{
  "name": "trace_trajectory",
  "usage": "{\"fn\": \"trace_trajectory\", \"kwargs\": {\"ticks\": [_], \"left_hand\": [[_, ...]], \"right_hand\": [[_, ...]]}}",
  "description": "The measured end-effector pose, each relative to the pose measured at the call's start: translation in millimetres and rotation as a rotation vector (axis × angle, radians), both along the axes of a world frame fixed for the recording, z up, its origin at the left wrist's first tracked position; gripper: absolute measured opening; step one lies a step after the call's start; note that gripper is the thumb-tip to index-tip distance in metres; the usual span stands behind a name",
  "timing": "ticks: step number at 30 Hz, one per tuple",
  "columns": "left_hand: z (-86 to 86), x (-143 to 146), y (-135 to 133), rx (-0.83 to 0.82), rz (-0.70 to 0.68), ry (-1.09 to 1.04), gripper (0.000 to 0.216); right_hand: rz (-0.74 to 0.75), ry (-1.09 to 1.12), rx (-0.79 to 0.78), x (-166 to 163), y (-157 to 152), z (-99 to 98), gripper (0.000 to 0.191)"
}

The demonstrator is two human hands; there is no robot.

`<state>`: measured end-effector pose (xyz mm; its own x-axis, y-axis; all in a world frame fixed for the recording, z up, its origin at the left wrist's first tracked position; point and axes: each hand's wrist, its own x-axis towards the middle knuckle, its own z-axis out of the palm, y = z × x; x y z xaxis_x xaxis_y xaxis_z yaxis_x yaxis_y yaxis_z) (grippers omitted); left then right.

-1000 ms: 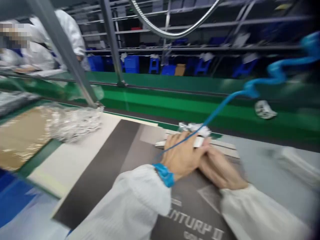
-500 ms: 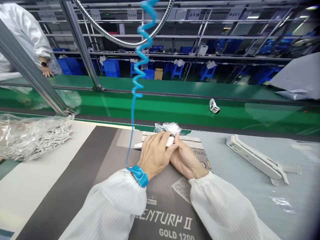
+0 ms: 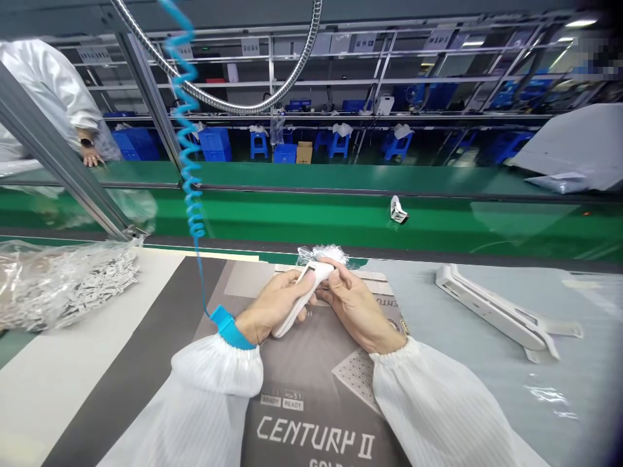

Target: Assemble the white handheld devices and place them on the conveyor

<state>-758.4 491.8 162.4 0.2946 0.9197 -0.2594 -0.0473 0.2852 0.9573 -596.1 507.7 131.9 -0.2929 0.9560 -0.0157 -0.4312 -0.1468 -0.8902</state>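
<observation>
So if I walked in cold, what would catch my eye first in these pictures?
Two bare hands, the left hand and the right hand, hold a white plastic part at the centre, above a dark printed box lettered Century II. A bright blue coiled cord drops from above to a blue wristband on the left wrist. To the left lies a clear bag full of small white pieces, and to the right a long white plastic piece.
</observation>
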Motion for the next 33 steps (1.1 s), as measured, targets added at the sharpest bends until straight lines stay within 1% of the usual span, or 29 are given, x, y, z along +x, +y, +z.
{"fn": "trace_trajectory", "kwargs": {"ticks": [2, 5, 7, 9, 11, 12, 14, 16, 18, 20, 22, 23, 25, 27, 30, 33], "left_hand": [[1.9, 0.0, -1.9, 0.000, -0.017, -0.073, 0.040], [1.1, 2.1, -2.4, -0.014, 0.016, -0.111, 0.038], [-1.3, 0.1, 2.1, -0.008, 0.112, -0.074, 0.037], [-2.6, -9.2, 11.7, 0.004, 0.260, 0.078, 0.030], [0.6, -26.0, 25.7, -0.004, 0.358, 0.272, 0.020], [4.4, -35.8, 34.1, -0.018, 0.370, 0.353, 0.017], [15.3, -54.3, 53.6, -0.035, 0.370, 0.451, 0.019], [27.3, -67.6, 76.3, -0.014, 0.399, 0.528, 0.025], [36.2, -74.7, 100.0, 0.032, 0.447, 0.590, 0.028], [40.0, -77.7, 119.7, 0.091, 0.511, 0.656, 0.032], [38.9, -79.0, 130.6, 0.149, 0.580, 0.733, 0.035], [36.9, -79.3, 131.8, 0.173, 0.612, 0.773, 0.036], [30.7, -78.9, 125.4, 0.210, 0.662, 0.847, 0.034], [22.1, -75.4, 108.9, 0.243, 0.693, 0.898, 0.035], [5.9, -60.4, 71.8, 0.292, 0.688, 0.912, 0.039], [-10.6, -32.0, 32.9, 0.328, 0.651, 0.889, 0.035]], "right_hand": [[-0.033, -0.037, 0.004, -0.9, 1.0, -2.9, 0.048], [-0.054, -0.064, -0.008, -2.7, 1.6, -3.7, 0.050], [-0.097, -0.070, -0.061, -3.2, 2.1, -2.4, 0.050], [-0.154, -0.066, -0.129, -2.9, 3.4, -1.2, 0.048], [-0.187, -0.054, -0.179, -2.3, 5.0, -0.8, 0.046], [-0.191, -0.047, -0.193, -2.1, 5.6, -0.8, 0.045], [-0.184, -0.034, -0.206, -2.3, 6.0, -0.8, 0.046], [-0.169, -0.027, -0.207, -2.9, 5.7, -0.6, 0.046], [-0.157, -0.028, -0.202, -3.2, 5.2, -0.4, 0.045], [-0.153, -0.030, -0.197, -2.4, 4.8, -0.5, 0.043], [-0.147, -0.029, -0.196, -0.7, 4.7, -0.9, 0.042], [-0.142, -0.030, -0.197, 0.2, 4.7, -1.1, 0.042], [-0.128, -0.031, -0.195, 1.5, 4.6, -1.0, 0.043], [-0.116, -0.039, -0.185, 1.2, 4.5, -0.3, 0.044], [-0.121, -0.056, -0.178, -2.4, 4.7, 2.0, 0.047], [-0.162, -0.079, -0.200, -5.6, 4.3, 3.7, 0.052]]}}
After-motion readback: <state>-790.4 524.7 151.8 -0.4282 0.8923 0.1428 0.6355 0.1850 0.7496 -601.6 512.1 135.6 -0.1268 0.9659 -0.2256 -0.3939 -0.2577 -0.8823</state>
